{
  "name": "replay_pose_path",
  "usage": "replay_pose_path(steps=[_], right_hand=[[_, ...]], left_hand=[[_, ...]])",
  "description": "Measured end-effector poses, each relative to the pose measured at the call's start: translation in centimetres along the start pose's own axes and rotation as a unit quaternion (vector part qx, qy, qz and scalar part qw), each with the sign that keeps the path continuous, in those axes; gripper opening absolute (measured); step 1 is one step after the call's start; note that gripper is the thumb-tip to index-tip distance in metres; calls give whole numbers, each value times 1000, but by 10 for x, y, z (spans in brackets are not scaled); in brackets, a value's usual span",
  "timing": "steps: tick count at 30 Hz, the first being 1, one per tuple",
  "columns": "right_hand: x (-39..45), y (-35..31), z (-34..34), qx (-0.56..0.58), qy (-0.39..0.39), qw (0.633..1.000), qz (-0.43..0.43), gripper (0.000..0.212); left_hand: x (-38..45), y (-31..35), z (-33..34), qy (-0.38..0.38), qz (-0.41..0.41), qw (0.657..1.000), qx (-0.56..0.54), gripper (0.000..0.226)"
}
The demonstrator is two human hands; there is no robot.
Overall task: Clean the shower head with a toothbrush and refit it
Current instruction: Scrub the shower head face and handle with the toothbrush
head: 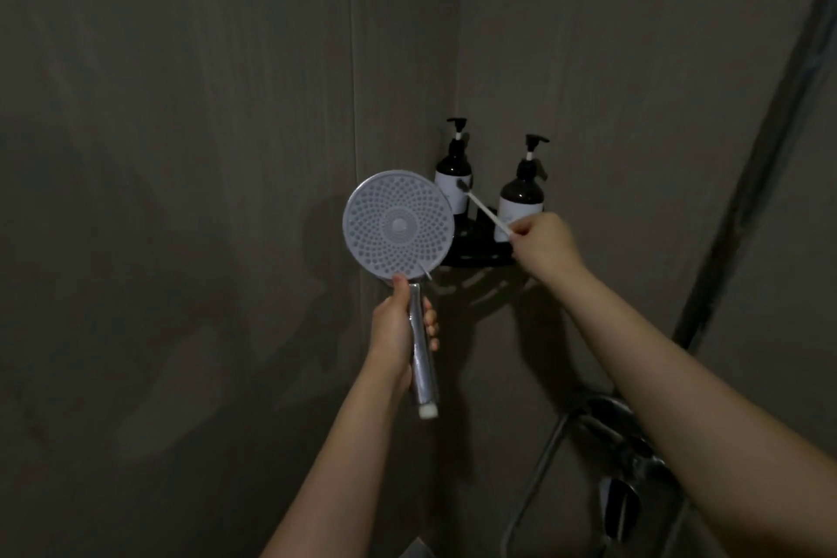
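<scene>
Grey-brown wall panels (181, 150) meet in a dim corner, black corner shelf (475, 251) fixed there. Chrome mixer valve (620, 430) with hose (539, 467) at lower right. Shower head (398, 224) – detached, round nozzle face toward camera, held upright left of the shelf. Left hand (401, 331) wrapped closed around its chrome handle, thumb up near the disc, white threaded end sticking out below. Two dark pump bottles (521, 195) with white labels stand on the shelf. Right hand (545, 247) pinches the end of a thin white toothbrush (487, 211) – dark bristle end in front of the left bottle, just right of the disc, not touching it
</scene>
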State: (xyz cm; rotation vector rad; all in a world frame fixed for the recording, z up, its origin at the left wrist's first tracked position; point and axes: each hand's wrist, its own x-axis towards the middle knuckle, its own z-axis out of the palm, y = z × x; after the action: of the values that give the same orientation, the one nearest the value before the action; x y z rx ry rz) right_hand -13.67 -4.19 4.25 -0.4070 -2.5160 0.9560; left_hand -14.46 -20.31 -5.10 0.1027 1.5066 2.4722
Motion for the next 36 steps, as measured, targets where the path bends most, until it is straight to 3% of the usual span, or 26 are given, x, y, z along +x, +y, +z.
replay_pose_path(steps=[6, 10, 12, 19, 21, 23, 24, 26, 27, 30, 32, 36], right_hand=[[73, -27, 50, -132, -35, 990, 39, 30], [96, -33, 78, -229, -108, 965, 68, 12], [104, -34, 85, -257, -129, 955, 75, 24], [105, -37, 86, -330, -153, 932, -6, 35], [96, -34, 82, -187, -78, 976, -75, 38], [74, -39, 73, 44, -35, 994, -98, 37], [64, -41, 67, 176, -50, 980, -78, 35], [43, -40, 57, 393, -139, 909, -27, 26], [35, -34, 53, 437, -170, 883, -22, 22], [11, -6, 43, 390, -126, 911, -35, 11], [-8, 15, 37, 401, -79, 912, -25, 17], [-59, 62, 23, 421, -49, 905, 13, 17]], left_hand=[[49, 25, -23, -12, 1, 1000, 21, 50], [71, 33, -36, -12, 3, 1000, 27, 50], [78, 34, -39, -12, 3, 999, 29, 49], [84, 29, -35, -24, -8, 999, 24, 50], [82, 26, -31, -30, -7, 999, 20, 51], [78, 22, -24, -39, -6, 999, 9, 51], [75, 19, -20, -43, -7, 999, 4, 52], [67, 10, -10, -51, -13, 999, 1, 52], [62, 5, -5, -55, -18, 998, 3, 52], [40, -19, 9, -65, -20, 998, 17, 50], [18, -39, 19, -51, -5, 998, 42, 45], [-35, -73, 35, 0, 30, 999, 25, 14]])
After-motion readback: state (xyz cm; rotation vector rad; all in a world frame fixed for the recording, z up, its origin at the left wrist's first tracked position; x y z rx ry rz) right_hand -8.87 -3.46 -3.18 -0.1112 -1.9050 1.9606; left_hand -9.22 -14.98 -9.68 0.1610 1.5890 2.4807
